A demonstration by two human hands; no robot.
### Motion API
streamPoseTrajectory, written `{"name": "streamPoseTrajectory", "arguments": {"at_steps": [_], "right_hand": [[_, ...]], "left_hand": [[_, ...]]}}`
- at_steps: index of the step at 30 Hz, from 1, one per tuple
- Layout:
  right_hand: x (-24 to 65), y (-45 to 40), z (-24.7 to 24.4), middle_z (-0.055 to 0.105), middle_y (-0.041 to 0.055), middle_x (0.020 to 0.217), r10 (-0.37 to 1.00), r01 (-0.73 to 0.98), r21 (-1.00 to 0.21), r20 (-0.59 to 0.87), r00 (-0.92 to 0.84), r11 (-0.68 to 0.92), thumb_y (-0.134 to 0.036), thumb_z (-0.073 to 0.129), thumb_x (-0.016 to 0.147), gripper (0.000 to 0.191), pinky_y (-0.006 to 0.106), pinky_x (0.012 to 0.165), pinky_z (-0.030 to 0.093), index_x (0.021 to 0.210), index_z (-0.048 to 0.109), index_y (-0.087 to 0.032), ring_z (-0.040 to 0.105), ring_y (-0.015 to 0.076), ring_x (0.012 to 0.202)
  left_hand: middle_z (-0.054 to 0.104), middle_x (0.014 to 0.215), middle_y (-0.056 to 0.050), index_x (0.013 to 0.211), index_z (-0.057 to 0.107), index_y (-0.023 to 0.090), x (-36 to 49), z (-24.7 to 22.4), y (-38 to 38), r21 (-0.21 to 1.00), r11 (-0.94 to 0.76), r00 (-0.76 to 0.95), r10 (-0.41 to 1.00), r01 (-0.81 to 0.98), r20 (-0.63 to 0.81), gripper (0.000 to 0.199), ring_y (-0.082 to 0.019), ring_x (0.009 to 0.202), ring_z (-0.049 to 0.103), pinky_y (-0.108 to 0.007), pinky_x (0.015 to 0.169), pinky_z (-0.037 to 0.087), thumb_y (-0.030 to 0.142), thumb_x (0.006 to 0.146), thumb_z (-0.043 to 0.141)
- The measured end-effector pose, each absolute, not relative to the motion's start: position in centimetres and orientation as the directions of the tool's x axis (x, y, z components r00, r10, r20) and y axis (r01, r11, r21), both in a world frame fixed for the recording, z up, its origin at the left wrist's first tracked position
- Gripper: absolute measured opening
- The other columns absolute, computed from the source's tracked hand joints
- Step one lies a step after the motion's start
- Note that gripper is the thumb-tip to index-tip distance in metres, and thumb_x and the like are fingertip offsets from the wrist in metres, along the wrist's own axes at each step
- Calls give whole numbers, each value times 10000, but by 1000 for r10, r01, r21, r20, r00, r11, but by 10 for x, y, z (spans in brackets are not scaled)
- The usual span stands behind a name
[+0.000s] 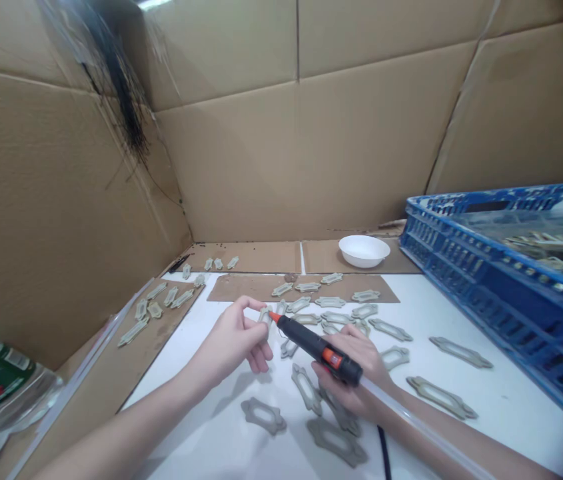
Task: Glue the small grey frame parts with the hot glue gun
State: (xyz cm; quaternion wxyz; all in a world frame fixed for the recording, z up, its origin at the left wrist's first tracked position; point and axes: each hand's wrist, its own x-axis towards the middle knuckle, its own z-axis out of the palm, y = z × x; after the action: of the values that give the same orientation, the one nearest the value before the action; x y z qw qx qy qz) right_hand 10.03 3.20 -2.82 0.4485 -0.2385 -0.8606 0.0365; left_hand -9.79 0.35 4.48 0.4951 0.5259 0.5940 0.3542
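Observation:
My left hand point(235, 339) pinches a small pale frame-shaped piece point(264, 315) between thumb and forefinger. A black and orange glue gun point(314, 343) is gripped in my right hand point(354, 367). Its orange nozzle points up and left, at the piece; whether it touches cannot be made out. A long clear glue stick point(414, 420) runs out of its rear over my right forearm. Around and beneath my right hand lie several similar grey-beige frames, such as a larger one point(264, 415) in front.
More frames rest on a cardboard strip point(221, 288) and on the left cardboard sheet point(161, 327). A white bowl point(364, 251) stands at the back. On the right is a blue crate point(441, 247) holding many pieces. A plastic jar point(1, 380) is at left; cardboard walls point(241, 167) enclose the table.

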Motion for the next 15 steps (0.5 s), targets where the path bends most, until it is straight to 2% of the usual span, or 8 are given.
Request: {"name": "streamPoseTrajectory", "arguments": {"at_steps": [4,8,11,15], "right_hand": [[99,29,-29,561,0,612,414,414,-209,758,-504,886,-225,496,759,78,284,572,307,813,479,-171,453,116,515],[98,27,-32,566,17,615,453,508,-171,735,-505,844,-251,484,763,86,286,572,287,780,499,-168,449,121,511],[97,30,-34,529,-7,559,551,591,-233,708,-441,773,-260,483,777,115,282,559,291,694,479,-180,418,117,482],[97,34,-29,482,-26,528,671,606,-405,675,-307,685,-300,459,808,231,273,551,331,601,427,-202,419,118,483]], "left_hand": [[609,522,6,992,367,178,-99,39,2,919,137,25,987,370,-157,272,-136,385,551,-221,377,435,186,732,446],[586,514,29,979,391,184,-99,38,0,885,81,-4,996,459,-89,266,-124,379,536,-202,365,413,168,716,428],[587,518,35,988,402,186,-101,41,-1,881,49,-16,999,470,-47,290,-115,382,527,-196,377,402,146,701,414],[606,555,22,1032,410,185,-104,46,0,919,18,10,1000,393,-24,313,-109,418,525,-194,402,388,187,720,426]]}}
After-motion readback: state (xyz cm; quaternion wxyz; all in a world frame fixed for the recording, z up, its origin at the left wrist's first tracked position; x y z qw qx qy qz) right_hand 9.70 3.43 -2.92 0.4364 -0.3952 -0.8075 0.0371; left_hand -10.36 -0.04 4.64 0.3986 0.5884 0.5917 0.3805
